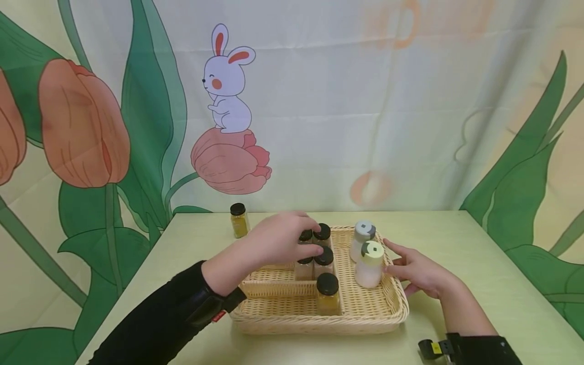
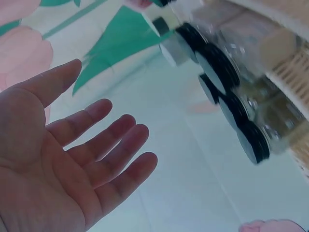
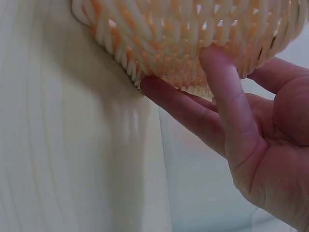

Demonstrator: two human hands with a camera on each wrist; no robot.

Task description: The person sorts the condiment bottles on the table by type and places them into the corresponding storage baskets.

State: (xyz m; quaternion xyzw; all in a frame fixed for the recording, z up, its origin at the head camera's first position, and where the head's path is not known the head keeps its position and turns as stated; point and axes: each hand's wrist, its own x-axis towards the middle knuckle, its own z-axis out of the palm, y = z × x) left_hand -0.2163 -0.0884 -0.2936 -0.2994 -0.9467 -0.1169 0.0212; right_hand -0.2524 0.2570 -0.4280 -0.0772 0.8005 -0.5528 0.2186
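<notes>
A woven basket (image 1: 315, 327) with dividers stands on the table. My left hand (image 1: 285, 235) hovers above several clear jars with black lids (image 1: 324, 256) in its back compartment. In the left wrist view, the left hand (image 2: 72, 164) has spread, relaxed fingers and an empty palm, apart from the jars (image 2: 217, 67). A jar with yellow contents (image 1: 328, 296) sits in the front compartment. My right hand (image 1: 422, 271) grips the basket's right side. In the right wrist view, its fingers (image 3: 181, 106) press the basket's outer wall (image 3: 164, 43) and lower edge; the thumb tip is hidden.
Two white bottles, one with a grey cap (image 1: 365, 230) and one with a pale yellow cap (image 1: 370, 268), stand in the right compartment. Outside the basket, another black-lidded jar with yellow contents (image 1: 239, 223) stands at the back left of the table (image 1: 461, 243). A printed curtain (image 1: 319, 126) hangs behind.
</notes>
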